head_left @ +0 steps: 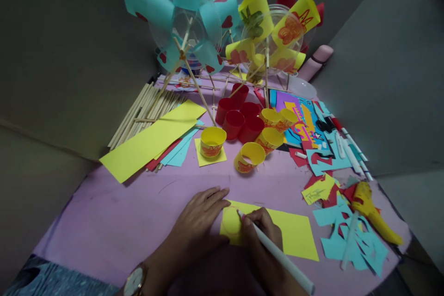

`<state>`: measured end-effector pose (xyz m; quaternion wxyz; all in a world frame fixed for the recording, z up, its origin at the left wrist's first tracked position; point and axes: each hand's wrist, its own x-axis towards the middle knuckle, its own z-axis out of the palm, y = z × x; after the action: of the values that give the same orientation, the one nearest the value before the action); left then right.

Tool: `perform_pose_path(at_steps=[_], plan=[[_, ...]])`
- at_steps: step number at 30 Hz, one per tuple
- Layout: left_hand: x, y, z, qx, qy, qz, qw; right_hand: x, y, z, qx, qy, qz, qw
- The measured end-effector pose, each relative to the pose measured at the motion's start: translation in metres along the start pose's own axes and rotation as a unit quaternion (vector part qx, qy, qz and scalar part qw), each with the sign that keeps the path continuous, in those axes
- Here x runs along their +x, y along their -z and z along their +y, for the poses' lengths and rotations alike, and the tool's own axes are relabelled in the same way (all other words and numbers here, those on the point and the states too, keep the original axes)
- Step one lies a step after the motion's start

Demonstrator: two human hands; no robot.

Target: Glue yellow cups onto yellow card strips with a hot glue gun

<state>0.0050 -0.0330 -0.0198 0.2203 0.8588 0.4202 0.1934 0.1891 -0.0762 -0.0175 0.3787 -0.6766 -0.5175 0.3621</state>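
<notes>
My right hand is closed on a white marker pen, its tip touching a yellow paper sheet near the front of the pink table cover. A faint circle shows on the sheet beside the tip. My left hand, with a wristwatch, lies flat with fingers stretched out, pressing the sheet's left end.
Yellow paper rings and red paper rings stand mid-table. Behind them rise paper-and-stick pinwheels. Wooden sticks and paper strips lie left. Paper scraps, markers and a yellow glue gun lie right.
</notes>
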Motion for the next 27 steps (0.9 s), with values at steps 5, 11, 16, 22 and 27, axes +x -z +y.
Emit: perform_pose_path(at_steps=[5, 11, 16, 22, 27], plan=[[0.0, 0.002, 0.001, 0.007, -0.017, 0.007, 1.0, 0.001, 0.001, -0.006, -0.01, -0.008, 0.002, 1.0], [0.0, 0.002, 0.0, 0.009, -0.021, 0.005, 1.0, 0.005, -0.002, -0.007, -0.022, -0.01, -0.013, 1.0], [-0.001, 0.002, -0.001, 0.002, -0.006, -0.001, 1.0, 0.007, -0.001, -0.007, -0.021, -0.012, -0.025, 0.999], [0.0, 0.007, 0.003, -0.001, 0.014, -0.031, 0.999, 0.003, 0.004, -0.005, 0.0, -0.027, -0.001, 1.0], [0.004, 0.013, 0.006, -0.004, 0.04, -0.053, 0.998, -0.004, 0.006, 0.007, 0.06, -0.056, 0.056, 0.995]])
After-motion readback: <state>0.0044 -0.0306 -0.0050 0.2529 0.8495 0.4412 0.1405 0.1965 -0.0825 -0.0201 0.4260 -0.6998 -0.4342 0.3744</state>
